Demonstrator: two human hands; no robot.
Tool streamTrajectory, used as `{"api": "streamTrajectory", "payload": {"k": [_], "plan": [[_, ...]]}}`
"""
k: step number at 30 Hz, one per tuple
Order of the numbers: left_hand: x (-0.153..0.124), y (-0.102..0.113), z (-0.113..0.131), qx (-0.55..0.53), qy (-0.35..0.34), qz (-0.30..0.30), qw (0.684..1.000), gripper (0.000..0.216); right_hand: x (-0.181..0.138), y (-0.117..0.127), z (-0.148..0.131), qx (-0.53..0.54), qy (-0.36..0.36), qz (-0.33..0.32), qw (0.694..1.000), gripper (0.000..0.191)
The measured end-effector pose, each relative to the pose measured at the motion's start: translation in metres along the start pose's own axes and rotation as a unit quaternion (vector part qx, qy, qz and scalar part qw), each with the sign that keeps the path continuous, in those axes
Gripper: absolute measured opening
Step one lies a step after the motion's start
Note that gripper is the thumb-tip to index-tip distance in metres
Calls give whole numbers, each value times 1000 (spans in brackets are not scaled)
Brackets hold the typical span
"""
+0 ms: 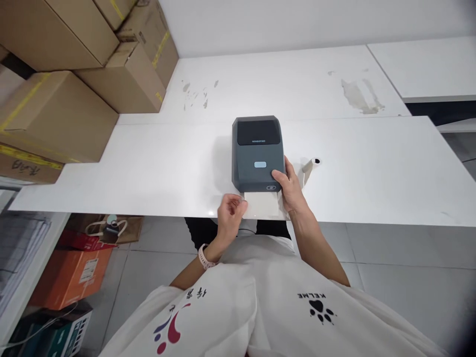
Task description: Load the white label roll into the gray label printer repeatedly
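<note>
A dark grey label printer [259,168] with a light button stands near the front edge of the white table. My right hand [292,191] grips its lower right side, thumb on top and fingers down along the flank. From the printer's front comes a white strip of label paper [262,204], which reaches to the table edge. At its left edge my left hand [230,212] is closed, thumb and curled fingers pinching the paper's side; the exact contact is partly hidden. Right of the printer lies a small white roll [311,164] with a dark end and a loose strip.
Stacked cardboard boxes [59,114] fill the table's left end. A white wall [297,25] stands behind. Grey stains [359,96] mark the table [372,168] at the back. Below left, an orange box [74,275] and a paper bag [128,229] stand on the tiled floor.
</note>
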State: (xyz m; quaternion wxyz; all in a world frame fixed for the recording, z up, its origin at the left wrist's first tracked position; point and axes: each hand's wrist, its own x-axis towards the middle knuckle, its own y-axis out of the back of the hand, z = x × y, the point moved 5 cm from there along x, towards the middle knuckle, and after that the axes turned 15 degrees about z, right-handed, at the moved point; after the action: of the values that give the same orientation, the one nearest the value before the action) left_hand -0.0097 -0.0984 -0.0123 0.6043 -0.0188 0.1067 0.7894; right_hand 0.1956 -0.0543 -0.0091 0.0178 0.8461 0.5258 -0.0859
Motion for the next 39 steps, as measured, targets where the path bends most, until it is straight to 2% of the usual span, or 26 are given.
{"api": "streamTrajectory", "payload": {"k": [1, 3, 5, 9, 13, 15, 17, 20, 22, 24, 27, 30, 32, 35, 39], "plan": [[-7, -7, -4, -10, 50, -71, 996, 39, 0, 0, 0, -6, 12, -3, 1000, 95], [-17, -22, -7, -43, 142, -203, 968, 44, 1, -1, 0, -13, 23, -6, 1000, 93], [-18, -29, 1, -75, 169, -251, 950, 46, 4, -1, -3, -17, 16, 0, 1000, 95], [-13, -27, 16, -56, 122, -229, 964, 42, 15, -5, -24, -62, 47, 23, 997, 110], [-16, -20, 10, -22, 100, -215, 971, 45, 30, -17, -41, -102, 104, -1, 989, 114], [-12, -15, 9, -22, 59, -168, 984, 52, 35, -20, -42, -104, 124, -5, 987, 113], [-5, -7, 12, -30, 5, -93, 995, 52, 36, -19, -41, -103, 131, -1, 986, 113], [7, 7, 20, -66, -52, 6, 996, 37, 25, -10, -38, -98, 112, -10, 989, 108], [14, 15, 25, -83, -69, 49, 993, 26, 11, 0, -38, -97, 101, -23, 990, 96], [21, 21, 28, -72, -80, 71, 992, 25, -4, 12, -39, -100, 103, -33, 989, 81], [24, 16, 34, -26, -96, 35, 994, 45, -20, 24, -38, -99, 111, -42, 988, 68], [22, 0, 35, -13, -87, -20, 996, 60, -26, 27, -33, -93, 108, -40, 989, 69], [19, -9, 32, -27, -66, -27, 997, 67, -27, 26, -27, -93, 105, -33, 990, 68], [16, -13, 26, -42, -51, -22, 998, 70, -29, 26, -20, -104, 112, -26, 988, 66], [19, -10, 23, -23, -79, -21, 996, 66, -32, 28, -25, -134, 133, -33, 982, 63]]}}
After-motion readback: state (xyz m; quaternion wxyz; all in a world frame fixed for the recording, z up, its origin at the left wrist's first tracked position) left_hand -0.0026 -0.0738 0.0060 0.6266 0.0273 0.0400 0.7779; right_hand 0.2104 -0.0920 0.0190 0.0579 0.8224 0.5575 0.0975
